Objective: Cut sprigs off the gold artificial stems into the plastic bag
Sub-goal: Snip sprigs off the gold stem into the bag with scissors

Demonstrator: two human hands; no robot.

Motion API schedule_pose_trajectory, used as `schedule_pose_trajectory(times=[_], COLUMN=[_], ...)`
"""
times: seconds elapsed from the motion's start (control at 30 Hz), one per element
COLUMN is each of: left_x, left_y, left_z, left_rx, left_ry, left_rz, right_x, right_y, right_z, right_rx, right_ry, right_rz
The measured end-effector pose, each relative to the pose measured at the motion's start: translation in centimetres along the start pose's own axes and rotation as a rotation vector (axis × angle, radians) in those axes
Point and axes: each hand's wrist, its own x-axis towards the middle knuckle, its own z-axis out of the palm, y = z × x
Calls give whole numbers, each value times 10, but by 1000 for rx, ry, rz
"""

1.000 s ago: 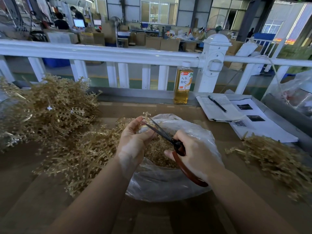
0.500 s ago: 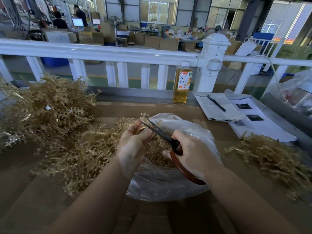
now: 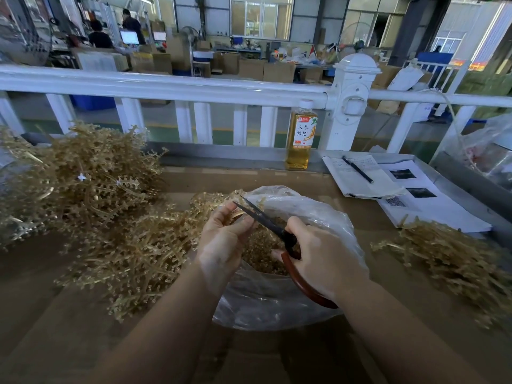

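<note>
My left hand (image 3: 225, 239) pinches a small gold artificial stem (image 3: 237, 214) btwn thumb and curled fingers, right over the mouth of the clear crumpled plastic bag (image 3: 279, 303). My right hand (image 3: 324, 259) has its fingers wrapped round the red-brown looped handles of the dark-bladed scissors (image 3: 270, 225); blades look nearly closed, tips touching the stem just beside the left thumb. Bag sits mid-table on the brown cardboard-covered table (image 3: 55, 314), already holding a heap of cut gold sprigs (image 3: 263, 253). Big pile of uncut gold stems (image 3: 83, 189) lies left of the bag, spreading up to the left wrist; a smaller gold pile (image 3: 448, 259) lies well apart on the right. Behind: white railing (image 3: 166, 87), an amber drink bottle w/ white cap (image 3: 300, 137) upright at the far table edge, an open notebook w/ black pen (image 3: 360, 176) near printed sheets (image 3: 432, 206).
</note>
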Motion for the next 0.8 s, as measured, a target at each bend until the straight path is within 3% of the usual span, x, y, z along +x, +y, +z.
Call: schedule_pose_trajectory(times=[0.47, 0.8], left_x=[-1, -2], left_y=[-5, -9], left_z=[-3, -2], left_rx=[62, 51], left_ry=[7, 17], left_rz=[18, 58], right_x=[-4, -5], right_y=[-6, -5], right_z=[7, 9], right_rx=[-134, -146], right_ry=[91, 59], right_rz=[-8, -8])
